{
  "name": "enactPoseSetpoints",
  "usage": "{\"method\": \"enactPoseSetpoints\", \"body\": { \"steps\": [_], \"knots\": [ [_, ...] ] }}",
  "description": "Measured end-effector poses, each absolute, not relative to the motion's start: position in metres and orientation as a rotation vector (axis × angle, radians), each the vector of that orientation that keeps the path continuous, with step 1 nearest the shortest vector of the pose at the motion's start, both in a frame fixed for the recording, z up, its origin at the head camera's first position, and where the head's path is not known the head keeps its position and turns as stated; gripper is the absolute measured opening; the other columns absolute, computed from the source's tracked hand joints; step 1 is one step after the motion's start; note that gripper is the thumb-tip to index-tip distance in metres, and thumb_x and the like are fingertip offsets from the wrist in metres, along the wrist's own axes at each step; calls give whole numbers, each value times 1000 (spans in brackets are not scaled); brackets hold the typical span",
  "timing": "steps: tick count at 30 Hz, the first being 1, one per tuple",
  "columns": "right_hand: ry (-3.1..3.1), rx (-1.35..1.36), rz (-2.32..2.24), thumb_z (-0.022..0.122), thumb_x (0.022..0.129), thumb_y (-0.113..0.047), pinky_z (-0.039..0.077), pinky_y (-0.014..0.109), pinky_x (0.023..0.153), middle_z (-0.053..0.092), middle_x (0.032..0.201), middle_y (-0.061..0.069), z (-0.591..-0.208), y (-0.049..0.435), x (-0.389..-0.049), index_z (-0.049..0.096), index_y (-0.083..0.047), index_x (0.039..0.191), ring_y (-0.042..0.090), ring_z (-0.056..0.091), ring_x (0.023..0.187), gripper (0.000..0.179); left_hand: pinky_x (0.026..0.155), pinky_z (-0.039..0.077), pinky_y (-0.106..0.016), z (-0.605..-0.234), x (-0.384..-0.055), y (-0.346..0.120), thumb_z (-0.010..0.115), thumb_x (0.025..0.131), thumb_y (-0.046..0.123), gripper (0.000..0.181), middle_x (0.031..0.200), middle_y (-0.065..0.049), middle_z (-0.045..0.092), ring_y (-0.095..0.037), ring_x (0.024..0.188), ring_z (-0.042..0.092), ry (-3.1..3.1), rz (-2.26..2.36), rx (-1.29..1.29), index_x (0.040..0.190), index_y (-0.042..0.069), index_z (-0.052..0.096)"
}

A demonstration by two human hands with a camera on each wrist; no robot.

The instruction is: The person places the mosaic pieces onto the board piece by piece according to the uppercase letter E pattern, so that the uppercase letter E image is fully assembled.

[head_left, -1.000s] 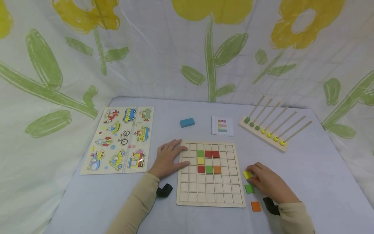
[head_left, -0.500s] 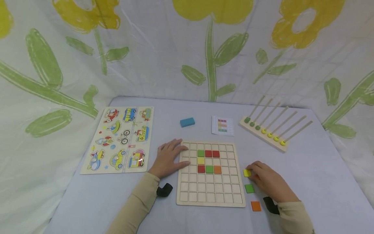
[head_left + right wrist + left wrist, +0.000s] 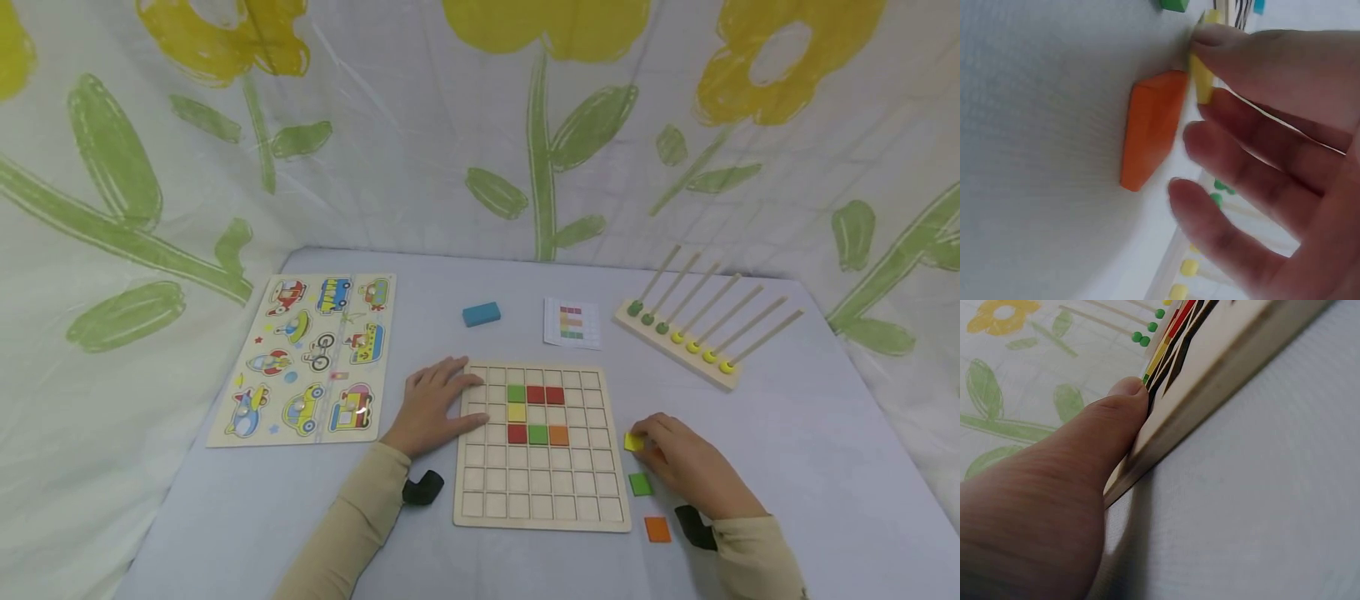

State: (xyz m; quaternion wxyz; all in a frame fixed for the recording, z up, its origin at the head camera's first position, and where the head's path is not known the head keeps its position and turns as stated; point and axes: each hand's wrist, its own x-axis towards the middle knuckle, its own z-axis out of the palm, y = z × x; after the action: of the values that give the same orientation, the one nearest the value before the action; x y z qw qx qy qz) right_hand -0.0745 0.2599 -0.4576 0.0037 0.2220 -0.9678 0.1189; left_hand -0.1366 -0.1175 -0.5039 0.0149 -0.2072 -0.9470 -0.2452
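My left hand rests on the left edge of a wooden grid board, thumb and fingers spread over the border. In the left wrist view the thumb presses on the board's top near its rim. To the right of the board, my right hand pinches a yellow square tile between thumb and forefinger; the right wrist view shows this yellow tile tilted up. Below that hand's other fingers lies an orange tile. Red, green, yellow and orange tiles sit in some of the board's cells.
A green tile and an orange tile lie right of the board. Behind it are a blue block and a printed pattern card. A peg rack stands back right; a vehicle puzzle lies left.
The yellow tile has turned slightly and sits squarer to the board, with my right fingers shifted a little on it. My left hand keeps its place.
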Motion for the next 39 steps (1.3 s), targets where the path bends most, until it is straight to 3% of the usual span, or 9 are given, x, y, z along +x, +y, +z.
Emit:
{"method": "enactPoseSetpoints", "body": {
  "steps": [6, 18, 23, 39],
  "knots": [
    [-2973, 749, 493, 80, 77, -12, 54, 27, 74, 60, 106, -10, -447, 245, -74, 61, -18, 101, 5, 60, 90, 31, 111, 20, -50, -504, -136, -117, 61, 83, 61, 55, 152, -1, 36, -25, 143, 27, -2932, -774, -652, 128, 29, 56],
    [-2898, 1106, 588, 75, 83, -16, 54, 26, 76, 61, 103, -5, -436, 187, -80, 64, -13, 101, 9, 61, 91, 22, 111, 20, -51, -505, -136, -118, 60, 83, 62, 57, 152, 0, 36, -24, 143, 26, -2939, -778, -645, 130, 29, 55],
    [-2829, 1213, 541, 75, 83, -19, 53, 23, 77, 60, 100, -8, -441, 167, -84, 64, -14, 100, 6, 58, 90, 21, 111, 20, -51, -504, -136, -118, 61, 83, 61, 57, 152, -1, 36, -25, 143, 27, -2926, -783, -652, 130, 29, 55],
    [-2802, 1342, 456, 75, 83, -20, 52, 23, 76, 61, 96, -6, -450, 136, -87, 67, -14, 101, 8, 60, 85, 21, 112, 19, -51, -501, -136, -118, 60, 84, 62, 57, 153, 0, 34, -24, 144, 24, -2956, -778, -643, 130, 30, 55]
  ]
}}
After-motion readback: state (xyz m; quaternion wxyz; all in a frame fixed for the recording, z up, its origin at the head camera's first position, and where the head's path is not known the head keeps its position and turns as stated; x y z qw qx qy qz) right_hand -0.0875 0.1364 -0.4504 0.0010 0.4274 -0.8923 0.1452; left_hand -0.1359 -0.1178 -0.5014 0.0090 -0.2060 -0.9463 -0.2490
